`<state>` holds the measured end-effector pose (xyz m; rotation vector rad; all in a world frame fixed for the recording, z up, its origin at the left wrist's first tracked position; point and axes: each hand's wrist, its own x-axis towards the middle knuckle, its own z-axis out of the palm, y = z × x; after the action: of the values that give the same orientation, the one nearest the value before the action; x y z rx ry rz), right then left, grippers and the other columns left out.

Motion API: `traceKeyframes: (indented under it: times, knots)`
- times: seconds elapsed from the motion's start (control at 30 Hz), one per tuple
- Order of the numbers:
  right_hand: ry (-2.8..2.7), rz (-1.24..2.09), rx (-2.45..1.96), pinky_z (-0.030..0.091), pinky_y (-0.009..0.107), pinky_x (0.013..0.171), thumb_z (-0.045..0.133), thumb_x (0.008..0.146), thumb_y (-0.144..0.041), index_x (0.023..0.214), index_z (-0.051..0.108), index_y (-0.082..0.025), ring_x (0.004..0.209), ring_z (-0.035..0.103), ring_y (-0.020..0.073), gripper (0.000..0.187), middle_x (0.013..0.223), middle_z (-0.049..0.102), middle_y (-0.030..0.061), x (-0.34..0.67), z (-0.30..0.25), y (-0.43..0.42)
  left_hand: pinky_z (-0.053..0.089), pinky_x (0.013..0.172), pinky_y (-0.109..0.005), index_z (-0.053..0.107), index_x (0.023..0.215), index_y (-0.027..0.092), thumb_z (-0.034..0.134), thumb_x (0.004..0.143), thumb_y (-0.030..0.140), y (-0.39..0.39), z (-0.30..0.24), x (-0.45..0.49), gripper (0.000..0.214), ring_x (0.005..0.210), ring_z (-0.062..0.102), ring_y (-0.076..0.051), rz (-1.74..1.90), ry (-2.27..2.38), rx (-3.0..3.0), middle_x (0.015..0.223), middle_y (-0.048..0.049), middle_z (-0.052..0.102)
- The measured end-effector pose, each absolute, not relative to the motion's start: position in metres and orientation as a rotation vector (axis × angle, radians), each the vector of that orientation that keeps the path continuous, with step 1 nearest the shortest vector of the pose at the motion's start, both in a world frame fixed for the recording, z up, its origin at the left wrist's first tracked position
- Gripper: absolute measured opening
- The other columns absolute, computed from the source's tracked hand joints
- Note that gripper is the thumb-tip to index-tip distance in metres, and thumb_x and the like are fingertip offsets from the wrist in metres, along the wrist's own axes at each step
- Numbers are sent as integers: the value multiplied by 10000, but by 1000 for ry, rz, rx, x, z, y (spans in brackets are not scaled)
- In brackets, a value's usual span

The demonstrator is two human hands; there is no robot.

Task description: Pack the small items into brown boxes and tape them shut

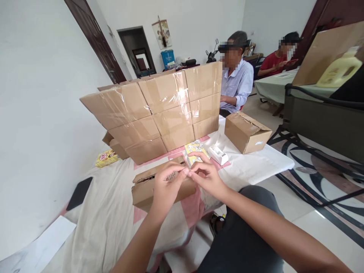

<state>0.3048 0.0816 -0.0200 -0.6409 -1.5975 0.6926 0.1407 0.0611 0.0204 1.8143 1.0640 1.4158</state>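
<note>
My left hand [170, 180] and my right hand [206, 174] meet at their fingertips, both pinched. Whatever lies between those fingertips is too small or too clear to make out. Below and behind them a cardboard box [143, 193] rests on the cloth-covered table, with a dark gap along its top flaps. A white tape dispenser [218, 154] sits just beyond my right hand. Partly hidden by my right fingers is a yellow and white patterned booklet or pad [196, 148].
A wall of stacked, taped cardboard boxes [170, 117] stands across the table. Another box [247, 132] is at the right corner. A yellow packet [107, 158] and a dark flat object [79, 193] lie left. One person [237, 81] sits behind the stack; another [280, 62] sits farther right.
</note>
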Motion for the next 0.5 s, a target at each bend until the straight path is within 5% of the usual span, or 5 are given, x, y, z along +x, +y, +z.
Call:
traceKeyframes:
  times: [0.13,0.23,0.37,0.5]
  knots:
    - [-1557,725,-907,533,305,667,725,916,-390,793,652,-212,917,662,198,229,1146,623,95,304,-27,86,496,769,-281,721,797,228,692,946,273,50,28,126,159,793,627,-147,2018,1162,1719,779,13,674]
    - [-1653,423,-965,569,402,864,700,913,-380,983,642,-219,1024,651,246,185,1136,610,110,310,-23,93,503,813,-315,667,762,220,710,934,341,40,41,94,215,787,594,-155,2346,1220,1476,763,17,625]
    - [-2141,135,-946,421,543,1145,615,995,-387,1267,648,-196,1341,535,339,334,1374,634,168,300,2,104,499,795,-332,683,769,221,724,896,455,31,46,41,269,805,603,-185,1947,1456,1613,805,-6,654]
    - [-2566,169,-1038,261,633,1237,526,1046,-469,1512,547,-184,1495,415,395,546,1580,532,164,264,11,112,508,914,-372,723,798,222,734,853,524,33,30,6,306,962,660,-236,1394,1589,1716,975,-49,712]
